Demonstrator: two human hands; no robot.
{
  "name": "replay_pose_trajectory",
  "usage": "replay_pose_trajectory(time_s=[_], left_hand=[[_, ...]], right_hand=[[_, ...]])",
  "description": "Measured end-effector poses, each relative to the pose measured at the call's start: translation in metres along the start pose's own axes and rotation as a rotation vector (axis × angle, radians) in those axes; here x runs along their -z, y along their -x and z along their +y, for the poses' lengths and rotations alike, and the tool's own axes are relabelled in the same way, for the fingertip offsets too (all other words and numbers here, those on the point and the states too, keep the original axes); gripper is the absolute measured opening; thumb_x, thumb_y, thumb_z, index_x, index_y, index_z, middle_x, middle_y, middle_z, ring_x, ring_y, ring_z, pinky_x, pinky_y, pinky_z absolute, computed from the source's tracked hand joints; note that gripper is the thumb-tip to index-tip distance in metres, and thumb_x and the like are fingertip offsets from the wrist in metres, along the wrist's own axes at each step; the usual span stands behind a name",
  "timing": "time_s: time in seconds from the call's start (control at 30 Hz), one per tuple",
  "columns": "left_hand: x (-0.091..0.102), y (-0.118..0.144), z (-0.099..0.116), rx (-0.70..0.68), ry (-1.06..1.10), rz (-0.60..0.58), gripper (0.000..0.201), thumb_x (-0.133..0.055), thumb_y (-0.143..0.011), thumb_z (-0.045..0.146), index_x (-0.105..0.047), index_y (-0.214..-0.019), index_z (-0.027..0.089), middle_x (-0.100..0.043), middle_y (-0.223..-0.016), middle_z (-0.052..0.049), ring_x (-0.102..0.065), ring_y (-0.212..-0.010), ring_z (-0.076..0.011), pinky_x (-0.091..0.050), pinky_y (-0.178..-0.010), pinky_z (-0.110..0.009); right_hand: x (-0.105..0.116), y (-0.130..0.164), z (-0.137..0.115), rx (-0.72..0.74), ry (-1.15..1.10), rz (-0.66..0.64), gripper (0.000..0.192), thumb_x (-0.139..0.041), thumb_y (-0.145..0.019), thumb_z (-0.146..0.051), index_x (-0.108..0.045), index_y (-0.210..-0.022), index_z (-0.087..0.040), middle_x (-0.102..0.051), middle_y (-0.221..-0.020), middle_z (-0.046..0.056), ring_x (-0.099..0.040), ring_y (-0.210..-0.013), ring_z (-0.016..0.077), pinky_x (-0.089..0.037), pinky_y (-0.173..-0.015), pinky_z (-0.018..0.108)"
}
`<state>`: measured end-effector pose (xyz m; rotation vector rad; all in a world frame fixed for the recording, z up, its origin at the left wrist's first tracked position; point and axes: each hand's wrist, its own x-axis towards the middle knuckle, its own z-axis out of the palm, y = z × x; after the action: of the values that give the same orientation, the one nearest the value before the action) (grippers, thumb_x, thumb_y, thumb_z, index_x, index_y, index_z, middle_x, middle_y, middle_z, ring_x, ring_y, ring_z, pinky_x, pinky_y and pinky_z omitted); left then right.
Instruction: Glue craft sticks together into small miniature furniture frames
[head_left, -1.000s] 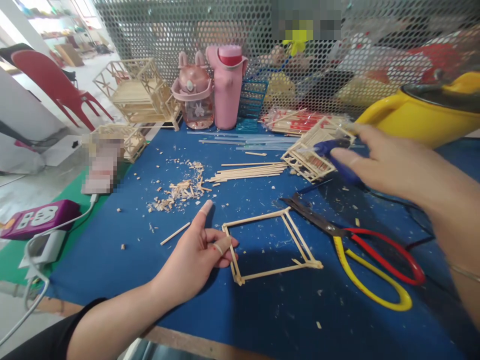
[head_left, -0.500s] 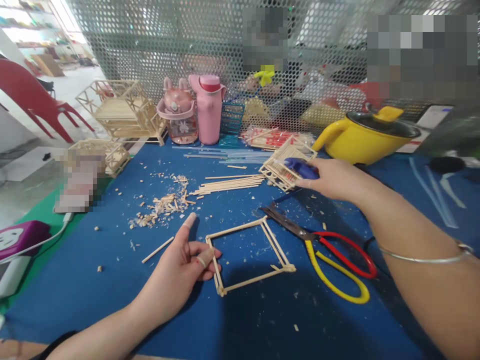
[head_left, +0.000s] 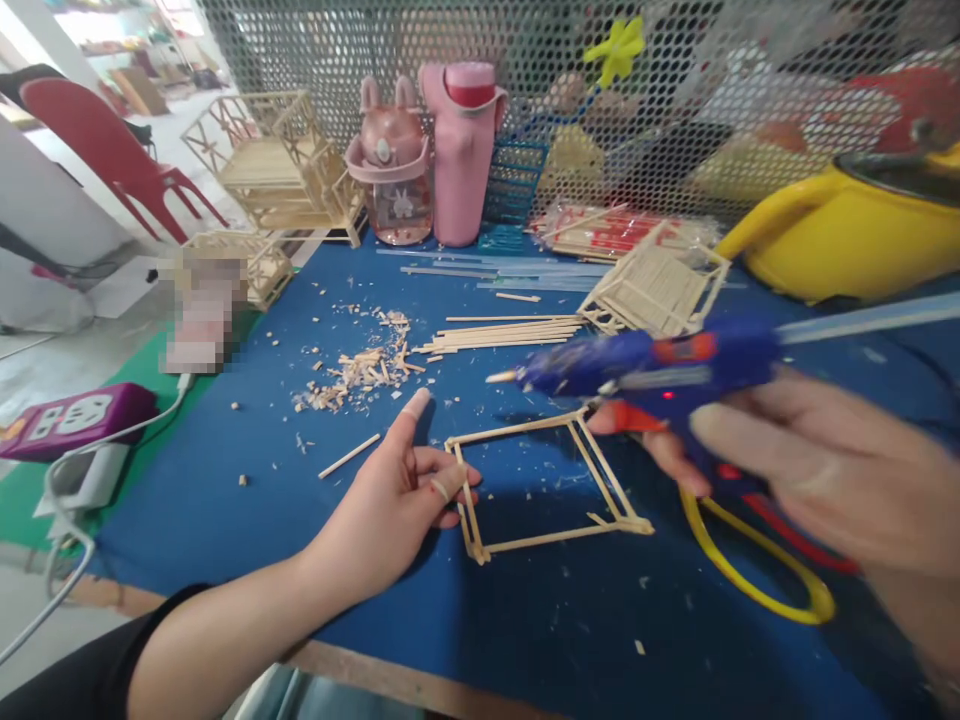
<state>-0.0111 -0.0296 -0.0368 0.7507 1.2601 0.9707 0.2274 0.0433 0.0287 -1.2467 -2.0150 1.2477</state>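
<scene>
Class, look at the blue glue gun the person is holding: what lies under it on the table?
Under the glue gun in the right hand lies the stick frame's far corner. Yellow scissor handles show; the hand hides their blades.

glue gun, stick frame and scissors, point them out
glue gun [head_left: 660,365], head view, on its blue body
stick frame [head_left: 592,462], head view, on its right side strip
scissors [head_left: 757,590], head view, on the yellow handle loop
</scene>
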Motion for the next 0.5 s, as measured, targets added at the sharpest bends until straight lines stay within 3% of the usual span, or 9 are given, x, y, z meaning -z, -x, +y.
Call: replay_pose_trajectory(time_s=[0.1, 0.2, 0.27, 0.5], left_hand=[[0.0, 0.001, -0.001, -0.019, -0.015, 0.001, 0.086, -0.065, -0.076, 0.029, -0.012, -0.143, 0.025, -0.066, -0.077, -0.002, -0.063, -0.074, -0.0157, -0.048, -0.055, -0.021], [0.0, 0.001, -0.001, -0.025, -0.017, -0.005, 0.086, -0.064, -0.077, 0.028, -0.011, -0.144, 0.023, -0.067, -0.077, -0.002, -0.063, -0.072, -0.0151, -0.048, -0.056, -0.021], [0.0, 0.002, -0.001, -0.024, -0.018, -0.01, 0.087, -0.064, -0.077, 0.028, -0.009, -0.144, 0.022, -0.068, -0.077, -0.003, -0.063, -0.071, -0.0146, -0.048, -0.056, -0.022], [0.001, 0.001, 0.0, -0.018, -0.047, -0.016, 0.086, -0.061, -0.08, 0.025, -0.004, -0.144, 0.022, -0.067, -0.074, -0.003, -0.063, -0.07, -0.0146, -0.049, -0.058, -0.023]], right_hand=[[-0.016, 0.0, 0.009, -0.029, -0.033, -0.123, 0.032, -0.05, -0.082, -0.053, -0.065, -0.078, -0.024, -0.056, -0.053, 0.001, -0.054, -0.048, 0.0151, -0.048, -0.045, 0.029], [-0.024, -0.001, 0.013, -0.046, -0.044, -0.135, 0.039, -0.048, -0.082, -0.056, -0.061, -0.1, -0.024, -0.061, -0.066, 0.003, -0.055, -0.05, 0.0147, -0.048, -0.045, 0.028], [-0.026, 0.0, 0.013, -0.041, -0.025, -0.136, 0.039, -0.047, -0.082, -0.056, -0.062, -0.096, -0.023, -0.061, -0.072, 0.004, -0.055, -0.05, 0.0137, -0.047, -0.044, 0.027], [-0.028, 0.0, 0.009, -0.045, -0.005, -0.167, 0.038, -0.045, -0.084, -0.053, -0.06, -0.075, -0.019, -0.058, -0.064, 0.002, -0.053, -0.05, 0.0123, -0.047, -0.045, 0.025]])
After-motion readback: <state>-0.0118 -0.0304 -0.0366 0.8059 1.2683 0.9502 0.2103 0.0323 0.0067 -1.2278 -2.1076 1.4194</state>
